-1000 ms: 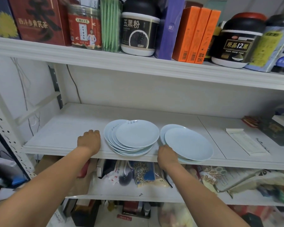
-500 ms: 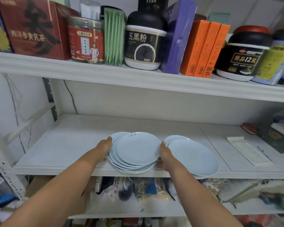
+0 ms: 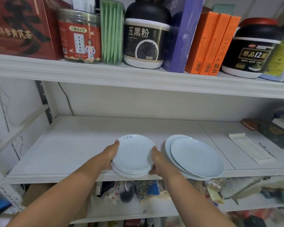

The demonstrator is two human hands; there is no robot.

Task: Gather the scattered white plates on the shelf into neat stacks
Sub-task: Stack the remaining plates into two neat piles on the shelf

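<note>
since half a second ago the fanned plates on the left have been pushed together into one even stack, and both hands have closed in against its sides. the left hand (image 3: 111,155) presses the left edge of the stack of plates (image 3: 133,157) and the right hand (image 3: 156,158) presses the right edge, fingers grasping the stack between them. the stack sits at the front edge of the middle shelf (image 3: 69,145), slightly overhanging it. just to its right lies a second pile of plates (image 3: 196,157), larger and still staggered, also at the front edge. to finish this step well, it seems wise to keep even pressure from both sides, slide the stack back from the edge, then release it and square up the second pile.
</note>
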